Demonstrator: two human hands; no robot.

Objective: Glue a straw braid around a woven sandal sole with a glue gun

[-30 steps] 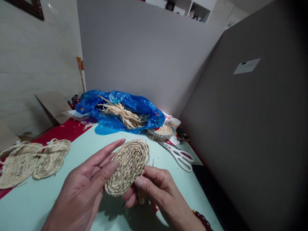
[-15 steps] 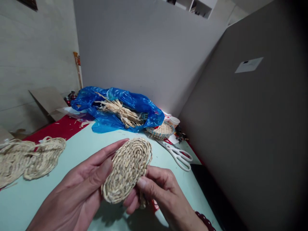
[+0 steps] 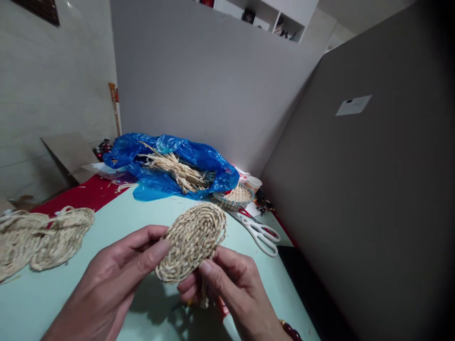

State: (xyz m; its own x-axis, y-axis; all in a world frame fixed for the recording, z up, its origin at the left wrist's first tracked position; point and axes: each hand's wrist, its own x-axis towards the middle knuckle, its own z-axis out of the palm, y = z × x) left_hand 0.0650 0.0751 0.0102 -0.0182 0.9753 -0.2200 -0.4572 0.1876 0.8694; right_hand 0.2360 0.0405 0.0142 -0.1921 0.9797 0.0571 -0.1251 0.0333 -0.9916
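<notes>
Between my hands is an oval mat of coiled straw braid (image 3: pixel 192 239), tilted and held above the pale green table top (image 3: pixel 117 227). My left hand (image 3: pixel 131 260) grips its left edge, thumb on the upper face and fingers behind. At the lower right edge my right hand (image 3: pixel 223 279) pinches the mat between thumb and fingers. A loose end of braid (image 3: pixel 204 296) hangs below the right fingers. Something red and partly hidden lies on the table under my right hand.
Bundles of straw cord (image 3: pixel 62 237) lie at the left. At the back, a blue plastic bag (image 3: pixel 216 161) holds dried straw (image 3: pixel 177 168), with a woven basket (image 3: pixel 236 195) and paper cup (image 3: pixel 253 183) beside it. White-handled scissors (image 3: pixel 261 232) rest at the right, near a grey partition (image 3: pixel 355 189).
The mat's lower end has risen and it lies flatter. My left fingers have shifted down along its edge. The view has tilted slightly up.
</notes>
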